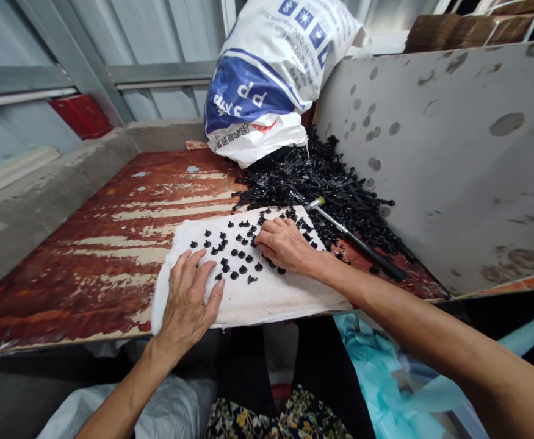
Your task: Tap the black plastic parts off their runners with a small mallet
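Observation:
Several small black parts (242, 269), each with a round base and a short stem, lie scattered over a white cloth (267, 302). My left hand (191, 292) rests on the cloth's left side, fingers spread, with nothing in it; its fingertips are close to the leftmost parts. My right hand (289, 244) is over the right side of the cloth among the parts. Its fingers are curled together, and whatever they hold is hidden beneath them. A hammer (362, 244) with a black grip lies just beyond my right hand, its head by the cloth's far edge.
A big heap of black parts (321, 183) spills from a white and blue woven sack (271, 79) at the back. A grey panel (445, 152) bounds the right side. The worn red tabletop (88, 274) extends left to a concrete ledge (51, 189). Turquoise plastic (386, 378) hangs below.

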Available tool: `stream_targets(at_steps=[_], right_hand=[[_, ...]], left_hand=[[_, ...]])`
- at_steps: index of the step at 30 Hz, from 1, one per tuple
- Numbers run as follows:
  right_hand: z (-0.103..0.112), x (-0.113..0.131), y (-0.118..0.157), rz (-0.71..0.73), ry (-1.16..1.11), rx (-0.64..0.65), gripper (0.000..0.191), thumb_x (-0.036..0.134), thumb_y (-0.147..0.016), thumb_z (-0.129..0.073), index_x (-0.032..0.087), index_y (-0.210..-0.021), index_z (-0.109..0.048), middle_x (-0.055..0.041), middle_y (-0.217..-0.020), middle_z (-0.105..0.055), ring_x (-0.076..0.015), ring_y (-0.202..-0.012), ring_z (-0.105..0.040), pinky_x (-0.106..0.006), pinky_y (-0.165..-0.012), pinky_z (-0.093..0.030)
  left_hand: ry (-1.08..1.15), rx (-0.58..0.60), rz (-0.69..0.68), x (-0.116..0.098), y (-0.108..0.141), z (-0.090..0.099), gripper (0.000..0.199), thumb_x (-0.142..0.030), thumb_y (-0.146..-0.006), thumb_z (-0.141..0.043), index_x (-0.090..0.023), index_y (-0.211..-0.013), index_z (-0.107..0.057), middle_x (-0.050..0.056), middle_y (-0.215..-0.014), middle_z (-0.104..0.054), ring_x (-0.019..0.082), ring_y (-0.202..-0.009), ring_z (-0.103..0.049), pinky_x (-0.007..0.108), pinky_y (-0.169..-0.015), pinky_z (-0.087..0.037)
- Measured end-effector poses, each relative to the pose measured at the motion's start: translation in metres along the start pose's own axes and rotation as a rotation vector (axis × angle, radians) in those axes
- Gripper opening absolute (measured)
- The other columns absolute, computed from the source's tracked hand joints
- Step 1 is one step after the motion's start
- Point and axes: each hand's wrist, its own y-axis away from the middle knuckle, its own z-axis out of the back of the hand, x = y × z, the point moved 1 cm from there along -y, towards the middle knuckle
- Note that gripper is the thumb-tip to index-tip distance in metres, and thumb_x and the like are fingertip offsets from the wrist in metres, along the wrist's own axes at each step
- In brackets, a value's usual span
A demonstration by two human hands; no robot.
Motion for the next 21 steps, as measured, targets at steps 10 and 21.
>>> stream_targets(at_steps=[10, 21], right_hand=[[0.001, -0.003, 0.023, -0.058, -0.057, -0.077, 0.027, 0.02, -0.098, -0.041, 0.015, -0.1, -0.068, -0.0103, -0.099, -0.063, -0.0224, -0.093, -0.05, -0.033, -0.079, -0.03], [-0.005, 0.006, 0.072, -0.012, -0.066, -0.178, 0.016, 0.019, -0.094, -0.051, 0.016, -0.099, -0.066, -0.0082, -0.096, -0.062, -0.0217, -0.089, -0.052, -0.033, -0.077, -0.033]], left_hand=[[0.046, 0.025, 0.03, -0.009, -0.005, 0.003, 0.023, -0.021, -0.089, -0.05, -0.021, -0.11, -0.058, 0.014, -0.131, -0.052, 0.033, -0.135, -0.035, 0.055, -0.108, -0.035], [0.096, 0.052, -0.019, -0.016, -0.02, -0.004, 0.02, -0.016, -0.089, -0.045, -0.017, -0.08, -0.063, 0.015, -0.129, -0.057, 0.034, -0.131, -0.039, 0.055, -0.105, -0.037]])
